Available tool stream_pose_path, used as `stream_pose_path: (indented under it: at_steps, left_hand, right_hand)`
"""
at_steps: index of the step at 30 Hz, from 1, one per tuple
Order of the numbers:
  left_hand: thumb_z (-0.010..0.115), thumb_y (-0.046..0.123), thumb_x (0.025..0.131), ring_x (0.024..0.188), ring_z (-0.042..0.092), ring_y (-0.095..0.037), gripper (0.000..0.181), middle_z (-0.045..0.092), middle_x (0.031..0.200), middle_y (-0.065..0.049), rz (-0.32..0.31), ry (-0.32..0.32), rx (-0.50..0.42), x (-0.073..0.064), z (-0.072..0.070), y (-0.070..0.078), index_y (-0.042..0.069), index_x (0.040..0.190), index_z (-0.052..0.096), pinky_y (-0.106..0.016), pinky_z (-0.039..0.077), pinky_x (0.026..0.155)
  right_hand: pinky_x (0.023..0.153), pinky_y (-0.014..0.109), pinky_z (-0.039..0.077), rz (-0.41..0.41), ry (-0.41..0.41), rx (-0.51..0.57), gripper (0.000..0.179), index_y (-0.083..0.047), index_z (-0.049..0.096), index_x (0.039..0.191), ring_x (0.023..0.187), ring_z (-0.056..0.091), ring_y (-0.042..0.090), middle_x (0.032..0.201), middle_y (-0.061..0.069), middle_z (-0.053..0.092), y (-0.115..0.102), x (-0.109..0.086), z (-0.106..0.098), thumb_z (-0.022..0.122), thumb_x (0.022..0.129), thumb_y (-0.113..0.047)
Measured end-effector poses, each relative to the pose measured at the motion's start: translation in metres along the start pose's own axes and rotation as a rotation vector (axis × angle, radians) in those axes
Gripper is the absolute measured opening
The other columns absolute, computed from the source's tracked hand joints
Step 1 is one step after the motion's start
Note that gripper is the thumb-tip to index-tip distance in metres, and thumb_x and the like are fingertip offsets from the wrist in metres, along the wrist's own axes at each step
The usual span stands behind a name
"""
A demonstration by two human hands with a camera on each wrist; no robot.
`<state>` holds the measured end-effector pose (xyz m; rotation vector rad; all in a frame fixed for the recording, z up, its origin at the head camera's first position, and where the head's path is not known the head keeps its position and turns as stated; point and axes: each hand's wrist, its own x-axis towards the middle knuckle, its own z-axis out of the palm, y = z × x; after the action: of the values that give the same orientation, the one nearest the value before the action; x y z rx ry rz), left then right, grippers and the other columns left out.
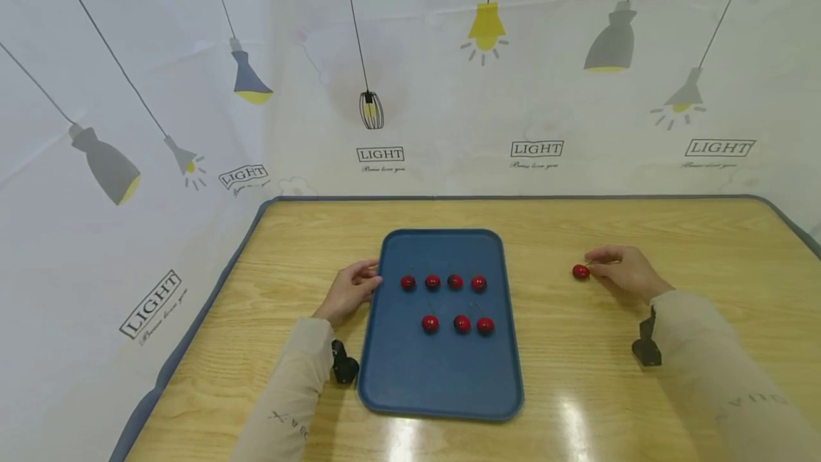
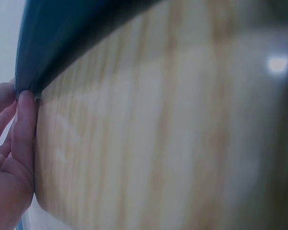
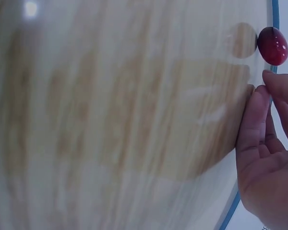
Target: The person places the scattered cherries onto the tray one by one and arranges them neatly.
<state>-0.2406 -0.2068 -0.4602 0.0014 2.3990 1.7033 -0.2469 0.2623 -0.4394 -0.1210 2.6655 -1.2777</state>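
Observation:
A blue tray (image 1: 442,376) lies on the table and bears several red cherries in two rows, a back row (image 1: 432,282) and a front row (image 1: 462,324). My left hand (image 1: 346,292) holds the tray's left edge; in the left wrist view its fingertips (image 2: 26,98) meet the rim. Off to the tray's right, my right hand (image 1: 625,271) has thumb and finger at the stem side of a single cherry (image 1: 581,271). That cherry (image 3: 273,46) sits on the table in the right wrist view, just beyond the fingertips. Whether they pinch its stem is not visible.
The wooden table (image 1: 551,369) has a dark blue edge (image 1: 436,197). White sheeting (image 1: 436,91) printed with lamps rises behind and to the left. A black wrist device (image 1: 345,363) is on the left arm, another device (image 1: 646,349) on the right.

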Motion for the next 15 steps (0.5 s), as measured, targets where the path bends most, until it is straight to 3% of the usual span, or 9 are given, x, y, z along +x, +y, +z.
stream_pose_path:
  at_steps: [4,8,15]
  left_hand:
    - [0.056,0.01,0.088,0.088,0.053,-0.019,0.042,0.051,0.109,-0.013,0.003,-0.002,0.006,-0.001,0.0,0.002,0.009,0.129,0.046,-0.03,0.05,0.068]
    - [0.056,0.01,0.088,0.089,0.053,-0.019,0.043,0.051,0.109,-0.013,-0.001,-0.003,0.003,-0.001,0.0,0.002,0.01,0.129,0.046,-0.03,0.05,0.069]
    - [0.056,0.01,0.087,0.09,0.053,-0.02,0.043,0.051,0.109,-0.013,-0.001,-0.002,-0.003,-0.001,0.0,0.002,0.01,0.129,0.047,-0.031,0.05,0.07]
  right_hand:
    - [0.07,0.024,0.043,-0.015,0.016,-0.049,0.033,0.01,0.055,0.11,0.087,0.052,0.017,0.106,0.024,0.056,-0.002,0.0,0.002,0.058,0.085,-0.012]
    - [0.079,0.039,0.04,-0.024,0.027,-0.028,0.032,0.008,0.059,0.105,0.096,0.05,0.032,0.104,0.023,0.057,0.002,0.001,0.003,0.061,0.083,-0.015]
    - [0.082,0.043,0.038,-0.031,0.013,-0.015,0.034,0.005,0.061,0.103,0.099,0.048,0.036,0.105,0.023,0.057,0.006,0.002,0.003,0.061,0.084,-0.022]
